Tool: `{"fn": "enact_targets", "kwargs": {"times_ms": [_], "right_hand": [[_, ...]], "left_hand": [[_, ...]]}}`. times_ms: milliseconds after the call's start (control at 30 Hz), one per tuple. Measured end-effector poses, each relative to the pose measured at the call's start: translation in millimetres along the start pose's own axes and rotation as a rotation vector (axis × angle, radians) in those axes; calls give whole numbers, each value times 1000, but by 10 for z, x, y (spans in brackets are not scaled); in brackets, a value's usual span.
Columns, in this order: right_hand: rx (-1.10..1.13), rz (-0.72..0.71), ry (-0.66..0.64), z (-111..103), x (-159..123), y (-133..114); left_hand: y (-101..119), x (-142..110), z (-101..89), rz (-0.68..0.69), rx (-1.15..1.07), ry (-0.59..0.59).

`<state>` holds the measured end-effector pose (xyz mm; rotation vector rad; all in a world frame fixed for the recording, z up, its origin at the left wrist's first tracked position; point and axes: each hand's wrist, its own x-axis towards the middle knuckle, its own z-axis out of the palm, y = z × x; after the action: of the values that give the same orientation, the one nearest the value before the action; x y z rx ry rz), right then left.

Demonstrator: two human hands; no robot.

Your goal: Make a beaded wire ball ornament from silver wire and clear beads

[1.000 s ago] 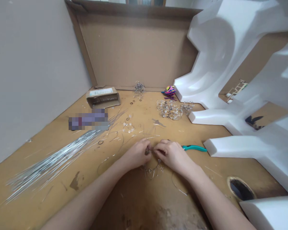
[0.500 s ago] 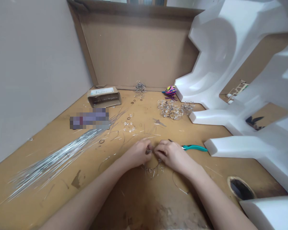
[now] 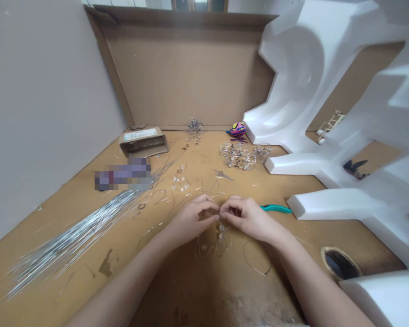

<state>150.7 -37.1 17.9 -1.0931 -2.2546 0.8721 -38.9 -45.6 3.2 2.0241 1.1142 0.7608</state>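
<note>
A wire ring strung with clear beads (image 3: pixel 221 229) hangs beneath my fingertips, some of its thin wires spreading out below. My right hand (image 3: pixel 243 215) pinches its upper end between thumb and fingers. From the other side, the curved thumb and index finger of my left hand (image 3: pixel 197 217) close in on the same spot, their tips touching the wire there. A loose bent wire (image 3: pixel 257 259) lies below my right wrist. Beyond that hand a teal-handled tool (image 3: pixel 276 208) rests on the table, its head hidden behind the hand.
Long straight wires (image 3: pixel 85 231) lie in a bundle at the left, near a small open carton (image 3: pixel 143 141). Finished-looking beaded wire pieces (image 3: pixel 240 156) are heaped at the back right, beside a colourful patterned ball (image 3: pixel 237 129). White foam blocks (image 3: pixel 327 202) line the right side, near a round hole (image 3: pixel 341 263).
My left hand has opened from a closed curl, its fingers now stretched toward the right fingertips. The beaded wire ring has turned and hangs more narrowly. The view has shifted slightly.
</note>
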Motion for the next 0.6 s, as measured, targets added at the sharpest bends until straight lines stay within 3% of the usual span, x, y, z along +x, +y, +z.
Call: {"fn": "enact_targets", "kwargs": {"times_ms": [133,233,333,400,500,600], "right_hand": [[-5,-52,84,41,6,-15],[-12,-55,184,74,23,-1],[-32,42,345,91,49,26],[-28,156,385,96,67,46],[100,316,270,110,82,83],[228,387,104,137,79,122]], "left_hand": [[33,-11,37,-112,-118,9],[-2,-8,76,-168,-152,100],[-59,3,83,-200,-193,174],[-89,11,71,-221,-225,203],[-99,18,49,-218,-234,267],[-64,16,40,-207,-260,324]]}}
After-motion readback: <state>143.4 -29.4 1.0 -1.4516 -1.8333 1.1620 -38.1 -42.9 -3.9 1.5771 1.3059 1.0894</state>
